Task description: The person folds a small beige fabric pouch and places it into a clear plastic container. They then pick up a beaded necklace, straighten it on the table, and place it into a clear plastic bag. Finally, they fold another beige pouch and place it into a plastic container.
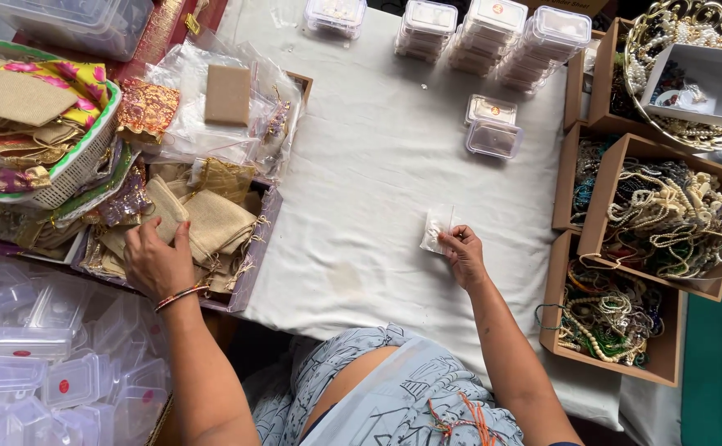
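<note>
From up here I see my left hand point(156, 263) pressed onto the burlap pouches point(212, 225) in the tray point(255, 248) beneath it, fingers closing on one, while my right hand point(464, 254) pinches a small clear packet point(437, 229) just above the bench point(377, 165), kept ready between both hands

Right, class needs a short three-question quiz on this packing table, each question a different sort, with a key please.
1. True or false: the right hand holds a small clear packet over the white cloth.
2. What does the left hand rest on?
A. beige fabric pouches
B. a pair of scissors
C. a glass jar
3. Fill in: the brown boxes beside the right hand hold beaded ______.

Key: 1 true; 2 A; 3 necklaces.
</note>
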